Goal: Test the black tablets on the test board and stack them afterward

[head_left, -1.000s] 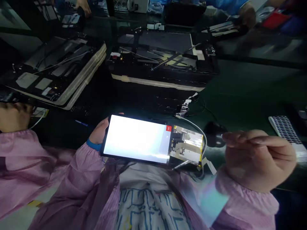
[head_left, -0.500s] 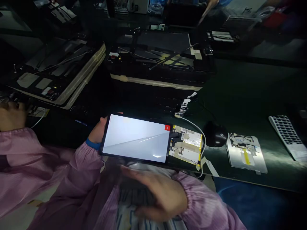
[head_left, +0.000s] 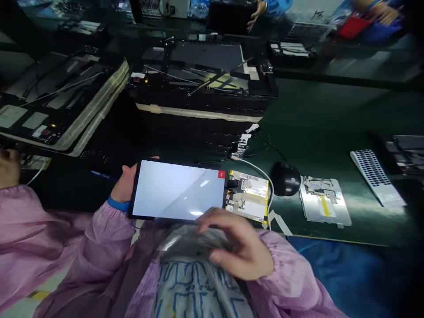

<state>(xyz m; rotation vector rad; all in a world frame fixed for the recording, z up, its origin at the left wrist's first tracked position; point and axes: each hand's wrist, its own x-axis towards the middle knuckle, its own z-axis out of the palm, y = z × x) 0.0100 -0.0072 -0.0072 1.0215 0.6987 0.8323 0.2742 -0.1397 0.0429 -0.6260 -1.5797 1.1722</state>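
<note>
My left hand point(head_left: 123, 181) grips the left end of a lit display panel point(head_left: 177, 191), held flat above the bench's near edge. An exposed circuit board with yellow tape point(head_left: 247, 195) adjoins the panel's right end, and a white cable point(head_left: 261, 170) runs from it. My right hand point(head_left: 236, 243) is below the panel, over my lap. Its fingers are curled onto a crinkled clear plastic film point(head_left: 185, 240).
A black mouse point(head_left: 285, 179), a silver metal plate point(head_left: 324, 206) and a keyboard point(head_left: 376, 176) lie to the right on the green bench. Stacked trays of dark panels stand behind point(head_left: 202, 84) and to the left point(head_left: 49, 106). A neighbour's hand point(head_left: 8, 168) is at far left; another person's hand point(head_left: 256, 9) is at the far side.
My right hand came from the right, where it hid the metal plate, down to my lap and now curls on the plastic film. The panel stays in my left hand.
</note>
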